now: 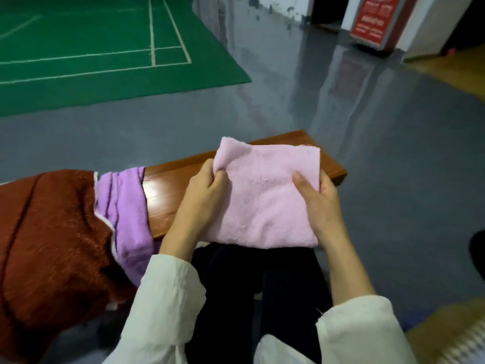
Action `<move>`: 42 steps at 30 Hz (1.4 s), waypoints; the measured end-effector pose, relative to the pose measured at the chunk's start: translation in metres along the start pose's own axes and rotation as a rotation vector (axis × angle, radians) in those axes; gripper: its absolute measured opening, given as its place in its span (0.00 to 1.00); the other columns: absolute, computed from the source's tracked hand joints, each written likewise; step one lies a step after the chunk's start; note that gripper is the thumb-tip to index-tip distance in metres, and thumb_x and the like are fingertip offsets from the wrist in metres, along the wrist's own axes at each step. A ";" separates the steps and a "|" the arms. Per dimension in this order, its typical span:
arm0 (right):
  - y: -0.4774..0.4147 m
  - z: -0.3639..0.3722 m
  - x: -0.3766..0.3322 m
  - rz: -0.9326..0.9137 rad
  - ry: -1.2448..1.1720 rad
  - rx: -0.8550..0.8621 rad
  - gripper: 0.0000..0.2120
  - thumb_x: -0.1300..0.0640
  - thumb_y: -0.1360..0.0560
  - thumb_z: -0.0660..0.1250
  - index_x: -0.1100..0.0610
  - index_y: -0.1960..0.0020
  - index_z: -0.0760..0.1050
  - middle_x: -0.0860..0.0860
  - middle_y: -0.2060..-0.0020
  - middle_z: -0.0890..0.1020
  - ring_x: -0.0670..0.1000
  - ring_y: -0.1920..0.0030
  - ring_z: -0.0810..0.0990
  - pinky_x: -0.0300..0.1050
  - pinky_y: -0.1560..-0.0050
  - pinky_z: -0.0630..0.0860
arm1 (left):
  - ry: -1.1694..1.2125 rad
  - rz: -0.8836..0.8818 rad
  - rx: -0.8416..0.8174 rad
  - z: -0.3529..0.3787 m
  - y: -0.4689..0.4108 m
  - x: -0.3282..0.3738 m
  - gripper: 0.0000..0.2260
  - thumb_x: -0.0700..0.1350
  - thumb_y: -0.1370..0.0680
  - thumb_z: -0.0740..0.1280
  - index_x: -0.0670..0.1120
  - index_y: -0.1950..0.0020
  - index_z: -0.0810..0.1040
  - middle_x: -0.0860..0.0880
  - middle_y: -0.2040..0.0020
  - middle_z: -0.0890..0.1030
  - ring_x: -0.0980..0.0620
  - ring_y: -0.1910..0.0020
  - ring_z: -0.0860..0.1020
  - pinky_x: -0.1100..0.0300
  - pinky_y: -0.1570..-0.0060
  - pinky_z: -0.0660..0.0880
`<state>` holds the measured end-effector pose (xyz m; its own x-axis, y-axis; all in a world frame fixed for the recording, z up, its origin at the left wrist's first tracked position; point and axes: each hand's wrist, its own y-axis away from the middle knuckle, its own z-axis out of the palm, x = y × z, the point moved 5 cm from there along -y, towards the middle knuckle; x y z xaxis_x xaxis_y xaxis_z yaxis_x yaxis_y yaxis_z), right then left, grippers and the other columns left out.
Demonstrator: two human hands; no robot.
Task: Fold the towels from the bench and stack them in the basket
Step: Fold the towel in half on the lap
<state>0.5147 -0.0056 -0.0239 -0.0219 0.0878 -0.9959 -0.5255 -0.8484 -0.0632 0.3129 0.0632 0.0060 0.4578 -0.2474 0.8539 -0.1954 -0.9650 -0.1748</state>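
Closest in, white sleeves and dark trousers. Above the lap, both hands hold the folded pale pink terry towel: the left hand has its grip pinched on the upper left edge, while the right hand clamps the right side, thumb on top. Just left, a crumpled purple towel and a rust-brown fuzzy towel drape over the glossy wooden bench. Beyond: grey floor, green court mat, red sign.

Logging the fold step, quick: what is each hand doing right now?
Left hand: pinches the pink towel at its left edge.
Right hand: grips the same towel's right edge, thumb on top.
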 end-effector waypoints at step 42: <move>0.281 -0.492 0.096 0.423 0.245 1.240 0.25 0.43 0.22 0.61 0.52 0.29 0.66 0.51 0.38 0.77 0.51 0.42 0.76 0.56 0.38 0.74 | -0.121 0.486 -1.107 0.515 0.265 0.178 0.12 0.54 0.20 0.61 0.45 0.50 0.69 0.49 0.61 0.76 0.49 0.63 0.75 0.55 0.65 0.69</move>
<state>0.7832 -0.4925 -0.1687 -0.2908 -0.2693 -0.9181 -0.9404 0.2575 0.2224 0.7892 -0.2814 -0.1410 0.1970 -0.6265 0.7541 -0.9772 -0.1876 0.0994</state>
